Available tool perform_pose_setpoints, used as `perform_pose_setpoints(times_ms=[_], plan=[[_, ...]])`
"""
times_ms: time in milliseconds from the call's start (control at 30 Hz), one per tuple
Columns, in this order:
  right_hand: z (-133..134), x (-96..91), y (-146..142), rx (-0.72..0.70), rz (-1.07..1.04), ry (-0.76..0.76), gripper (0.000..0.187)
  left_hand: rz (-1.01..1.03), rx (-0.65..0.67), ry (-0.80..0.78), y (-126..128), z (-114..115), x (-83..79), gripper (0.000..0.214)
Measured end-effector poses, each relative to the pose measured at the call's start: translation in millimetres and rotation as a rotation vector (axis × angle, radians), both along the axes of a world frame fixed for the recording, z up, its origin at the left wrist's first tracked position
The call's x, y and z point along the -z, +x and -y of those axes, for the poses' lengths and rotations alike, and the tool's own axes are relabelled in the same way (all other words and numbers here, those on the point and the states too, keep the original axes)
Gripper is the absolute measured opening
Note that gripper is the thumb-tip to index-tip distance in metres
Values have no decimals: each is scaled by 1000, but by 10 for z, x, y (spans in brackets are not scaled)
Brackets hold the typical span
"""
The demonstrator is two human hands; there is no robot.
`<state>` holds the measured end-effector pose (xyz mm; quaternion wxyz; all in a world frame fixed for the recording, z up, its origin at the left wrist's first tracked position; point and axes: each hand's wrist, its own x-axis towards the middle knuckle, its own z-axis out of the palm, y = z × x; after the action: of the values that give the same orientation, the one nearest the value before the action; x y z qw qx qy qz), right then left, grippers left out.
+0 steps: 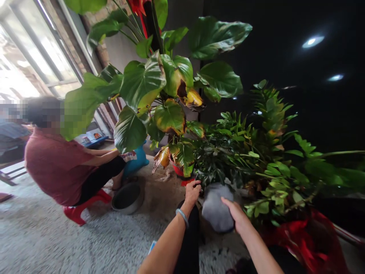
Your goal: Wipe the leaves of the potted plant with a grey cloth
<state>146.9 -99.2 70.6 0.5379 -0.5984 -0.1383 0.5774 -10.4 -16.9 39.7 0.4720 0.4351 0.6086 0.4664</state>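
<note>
My right hand (236,214) grips a roundish grey cloth (217,208) by its right side, thumb on top and the other fingers hidden beneath. It hangs in front of the low dark-leaved plant (218,163). My left hand (193,192), with a pale bangle (182,217) at the wrist, is just left of the cloth. Its fingers are loosely bent and apart, close to the dark leaves; I see nothing held in them. Beyond it stands a red pot (179,170) under a tall plant with large green leaves (144,80), some yellow and brown at the edges.
At left a person in a red shirt (57,163) sits on a red stool (85,207). Beside them stands a grey basin (127,198) on the rough concrete floor (114,243). Leafy plants (268,175) and red wrapping (308,239) crowd the right, before a dark glossy wall (285,49).
</note>
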Motion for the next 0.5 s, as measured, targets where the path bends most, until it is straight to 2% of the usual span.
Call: perform_pose_setpoints(times_ms=[100, 167, 233, 300, 367, 500], plan=[[243, 69, -143, -137, 12, 3, 30, -23, 13, -23, -30, -16, -5, 26], [299, 2, -162, -194, 37, 54, 35, -44, 18, -19, -61, -25, -18, 24], [224, -124, -124, -219, 36, 109, 40, -45, 38, 22, -85, -20, -42, 19], [75, -229, -67, -204, -1, 128, 44, -20, 77, 73, -91, 1, -73, 13], [-51, -243, -31, -158, -14, 112, 40, 25, 99, 72, -76, 28, -105, 17], [-1, -60, -77, -120, 42, 98, 32, 163, 29, -16, -35, 49, -154, 28]])
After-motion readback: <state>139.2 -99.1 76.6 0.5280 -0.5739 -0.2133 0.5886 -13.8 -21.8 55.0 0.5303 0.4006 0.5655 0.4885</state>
